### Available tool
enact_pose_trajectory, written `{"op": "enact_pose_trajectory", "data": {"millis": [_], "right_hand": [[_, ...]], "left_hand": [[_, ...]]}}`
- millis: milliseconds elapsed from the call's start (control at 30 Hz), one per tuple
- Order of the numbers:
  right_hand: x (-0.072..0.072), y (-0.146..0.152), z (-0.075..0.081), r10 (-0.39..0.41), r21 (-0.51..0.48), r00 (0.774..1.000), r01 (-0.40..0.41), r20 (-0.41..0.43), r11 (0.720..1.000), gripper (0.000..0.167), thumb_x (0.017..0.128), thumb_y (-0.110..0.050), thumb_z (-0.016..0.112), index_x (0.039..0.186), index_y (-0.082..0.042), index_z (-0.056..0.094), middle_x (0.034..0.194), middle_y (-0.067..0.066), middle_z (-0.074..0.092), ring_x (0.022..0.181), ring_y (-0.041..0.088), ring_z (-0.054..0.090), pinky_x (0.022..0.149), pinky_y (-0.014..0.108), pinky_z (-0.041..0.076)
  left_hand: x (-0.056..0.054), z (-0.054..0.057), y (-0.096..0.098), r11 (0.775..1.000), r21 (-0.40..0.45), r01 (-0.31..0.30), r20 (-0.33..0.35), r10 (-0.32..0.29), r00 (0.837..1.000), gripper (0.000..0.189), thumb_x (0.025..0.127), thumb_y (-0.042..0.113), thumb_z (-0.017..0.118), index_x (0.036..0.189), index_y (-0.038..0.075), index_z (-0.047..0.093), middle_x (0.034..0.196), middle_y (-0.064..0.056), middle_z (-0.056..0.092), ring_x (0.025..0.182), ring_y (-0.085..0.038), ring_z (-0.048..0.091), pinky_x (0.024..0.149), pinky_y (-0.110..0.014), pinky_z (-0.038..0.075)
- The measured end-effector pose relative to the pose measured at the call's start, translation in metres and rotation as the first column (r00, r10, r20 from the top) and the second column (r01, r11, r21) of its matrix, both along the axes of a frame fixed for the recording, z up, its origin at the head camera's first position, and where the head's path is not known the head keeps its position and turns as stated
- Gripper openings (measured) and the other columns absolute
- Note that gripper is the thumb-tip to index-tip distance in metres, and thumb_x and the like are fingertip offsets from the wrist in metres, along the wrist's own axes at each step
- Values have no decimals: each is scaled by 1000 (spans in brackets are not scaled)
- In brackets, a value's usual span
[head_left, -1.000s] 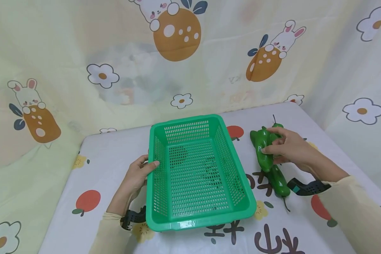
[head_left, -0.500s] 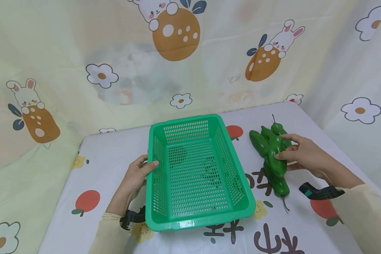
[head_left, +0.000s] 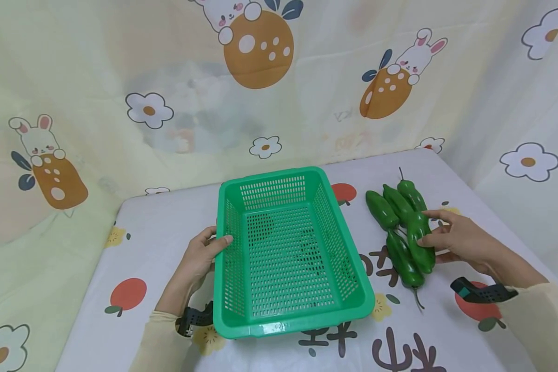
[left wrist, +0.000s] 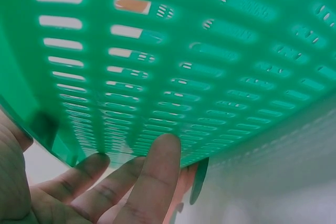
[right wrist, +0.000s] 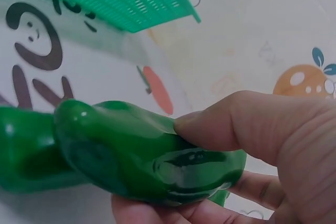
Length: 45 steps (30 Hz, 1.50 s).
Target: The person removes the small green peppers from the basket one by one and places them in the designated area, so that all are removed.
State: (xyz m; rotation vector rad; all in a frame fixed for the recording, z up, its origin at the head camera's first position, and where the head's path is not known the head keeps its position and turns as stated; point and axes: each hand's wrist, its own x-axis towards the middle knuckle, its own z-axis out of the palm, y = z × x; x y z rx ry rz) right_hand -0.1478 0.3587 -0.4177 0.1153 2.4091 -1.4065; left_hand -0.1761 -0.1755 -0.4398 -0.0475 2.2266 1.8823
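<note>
A glossy green pepper [head_left: 420, 247] is pinched between the thumb and fingers of my right hand [head_left: 460, 238]. It lies right beside another pepper [head_left: 402, 258] whose thin stem points toward me. Behind these are more green peppers: one at the left [head_left: 380, 209], one in the middle [head_left: 397, 200] and one at the back right [head_left: 411, 194]. With thumb over the rim and fingers under the side wall, my left hand [head_left: 205, 254] grips a green plastic basket [head_left: 293, 327]. In the left wrist view its fingers [left wrist: 157, 182] lie against the slotted wall.
The basket has nothing in it and stands mid-table, left of the peppers. A white cloth [head_left: 167, 289] printed with fruit, flowers and dark lettering covers the table. Behind hangs a patterned curtain [head_left: 325, 103], which also closes off both sides.
My right hand has carried its pepper right and toward me, from over the back peppers to beside the near one. The left hand and the basket stay as they were.
</note>
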Motion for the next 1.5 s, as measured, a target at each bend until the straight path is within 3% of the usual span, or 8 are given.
{"op": "enact_pose_trajectory", "data": {"millis": [333, 667, 1100, 1500], "right_hand": [[8, 14, -14, 1, 52, 997, -5, 75, 999, 89, 98, -15, 69, 161, 8, 11, 108, 17, 61, 88, 24, 69, 73, 39, 65], [13, 21, -25, -4, 63, 993, -3, 115, 998, 89, 96, -13, 71, 161, 7, 14, 101, 13, 59, 83, 22, 66, 70, 37, 65], [15, 20, -29, 30, 159, 997, -42, 77, 986, 84, 96, -16, 71, 158, 9, 20, 97, 10, 58, 79, 19, 62, 66, 33, 62], [12, 15, -32, 57, 268, 998, -60, 20, 961, 93, 97, -31, 74, 159, 11, 19, 107, 21, 60, 87, 23, 63, 70, 34, 61]], "left_hand": [[2, 1, 1, 1000, -8, -6, -5, 6, 1000, 49, 104, 25, 65, 146, 2, 52, 125, -27, 68, 88, -23, 76, 74, -38, 67], [5, 2, 2, 1000, -5, -4, -2, 4, 1000, 49, 104, 24, 65, 146, 3, 52, 125, -26, 68, 87, -22, 76, 73, -38, 67], [6, 5, 3, 1000, -20, 1, -3, -1, 1000, 48, 105, 25, 64, 145, 3, 53, 125, -26, 67, 88, -23, 76, 74, -38, 66], [2, 3, 1, 999, -44, -1, -10, 1, 1000, 50, 105, 27, 64, 148, 4, 51, 128, -26, 66, 91, -22, 75, 77, -37, 66]]}}
